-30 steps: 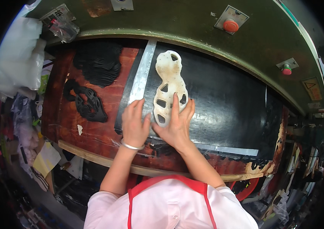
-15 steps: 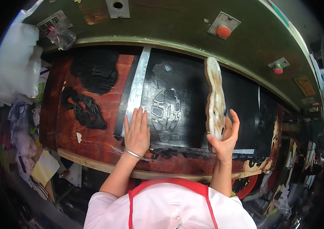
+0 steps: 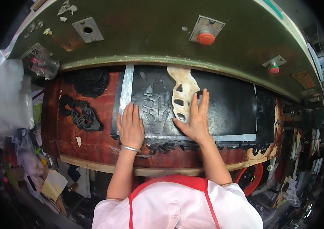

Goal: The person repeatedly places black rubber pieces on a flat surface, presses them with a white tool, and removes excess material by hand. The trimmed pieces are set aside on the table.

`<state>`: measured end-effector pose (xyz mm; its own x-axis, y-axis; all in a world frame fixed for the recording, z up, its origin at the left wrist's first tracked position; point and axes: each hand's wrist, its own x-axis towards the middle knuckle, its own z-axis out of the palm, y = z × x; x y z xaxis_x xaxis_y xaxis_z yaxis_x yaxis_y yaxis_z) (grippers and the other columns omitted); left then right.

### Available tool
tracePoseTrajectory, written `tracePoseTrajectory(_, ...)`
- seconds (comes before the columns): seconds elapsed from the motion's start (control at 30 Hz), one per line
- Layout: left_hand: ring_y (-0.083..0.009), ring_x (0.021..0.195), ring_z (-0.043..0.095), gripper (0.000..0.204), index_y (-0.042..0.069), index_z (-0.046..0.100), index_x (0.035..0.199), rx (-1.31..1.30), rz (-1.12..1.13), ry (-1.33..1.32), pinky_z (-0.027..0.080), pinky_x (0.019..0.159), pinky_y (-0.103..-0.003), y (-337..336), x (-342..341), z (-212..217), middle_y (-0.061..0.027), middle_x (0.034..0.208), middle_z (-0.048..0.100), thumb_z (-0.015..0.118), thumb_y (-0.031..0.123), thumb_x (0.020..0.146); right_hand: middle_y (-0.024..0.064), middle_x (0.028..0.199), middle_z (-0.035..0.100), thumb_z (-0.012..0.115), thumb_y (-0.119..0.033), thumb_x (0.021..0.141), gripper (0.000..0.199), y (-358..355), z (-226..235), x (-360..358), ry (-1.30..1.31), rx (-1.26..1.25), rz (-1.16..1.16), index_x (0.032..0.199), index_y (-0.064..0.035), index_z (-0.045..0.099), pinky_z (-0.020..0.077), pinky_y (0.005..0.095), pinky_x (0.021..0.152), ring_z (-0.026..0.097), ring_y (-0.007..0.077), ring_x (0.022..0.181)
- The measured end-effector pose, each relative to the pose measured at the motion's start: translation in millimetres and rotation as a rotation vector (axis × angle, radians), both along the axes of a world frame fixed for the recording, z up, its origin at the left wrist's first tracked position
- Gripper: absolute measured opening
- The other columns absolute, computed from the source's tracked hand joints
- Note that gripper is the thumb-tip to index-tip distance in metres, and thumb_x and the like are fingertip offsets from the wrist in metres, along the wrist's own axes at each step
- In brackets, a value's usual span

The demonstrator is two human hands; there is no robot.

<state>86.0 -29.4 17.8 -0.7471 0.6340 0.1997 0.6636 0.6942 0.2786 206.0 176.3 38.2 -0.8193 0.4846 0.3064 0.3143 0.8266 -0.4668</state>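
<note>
A pale, worn cutting die [image 3: 184,86] with several cut-out holes lies face up on a black sheet [image 3: 226,103]. My right hand [image 3: 198,120] is at its lower right side, thumb at the near end and fingers stretched along the right edge, touching it. Left of the die, a pattern of cut outlines [image 3: 155,108] shows in the sheet. My left hand [image 3: 132,128] lies with straight fingers on the sheet's near left part, fingertips by a silvery strip [image 3: 127,91]; it holds nothing. A metal bangle [image 3: 131,148] circles that wrist.
On the reddish board [image 3: 106,141] at left sit a stack of black cut pieces [image 3: 93,82] and black openwork pieces [image 3: 82,116]. A green machine beam [image 3: 139,34] with a red button [image 3: 205,37] spans the far side. A red tub [image 3: 259,179] stands below right.
The die has gone from standing on edge to lying face up, farther left beside the cut outlines. My right hand has moved left with it and its fingers have straightened. My left hand stays near the strip.
</note>
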Motion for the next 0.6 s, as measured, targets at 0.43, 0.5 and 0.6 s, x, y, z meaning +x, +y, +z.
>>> tracePoseTrajectory(0.43,-0.0342,0.127,0.047,0.044,0.003,0.055,0.13,0.227,-0.066,-0.005,0.033,0.109,-0.047,60.9,-87.7,2.3,-0.0164,0.137,0.05,0.061,0.005,0.086,0.0157,0.123,0.056,0.063,-0.006,0.087,0.049,119.3,39.6,62.4,0.448,-0.209,-0.324,0.131,0.0038,0.045,0.0443,0.0364,0.096,0.057,0.0253,0.112)
tracePoseTrajectory(0.5,-0.0361,0.123,0.048,0.042,0.002,0.056,0.128,0.317,-0.033,-0.096,0.039,0.104,-0.045,57.7,-83.0,8.8,-0.0175,0.133,0.052,0.061,0.005,0.086,0.02,0.146,0.038,0.05,-0.009,0.096,0.062,176.3,56.7,54.8,0.607,-0.1,-0.537,0.149,0.0028,0.021,0.0322,0.0387,0.11,0.041,0.0289,0.133)
tracePoseTrajectory(0.6,-0.0351,0.097,0.054,0.039,0.001,0.058,0.124,0.252,0.068,0.021,0.043,0.087,-0.045,48.9,-58.8,11.6,-0.0175,0.105,0.056,0.064,0.007,0.085,0.0305,0.154,0.014,0.047,-0.031,0.099,0.076,235.6,80.6,30.1,0.499,0.142,-0.62,0.149,0.0103,0.007,0.011,0.0457,0.118,0.013,0.0392,0.146)
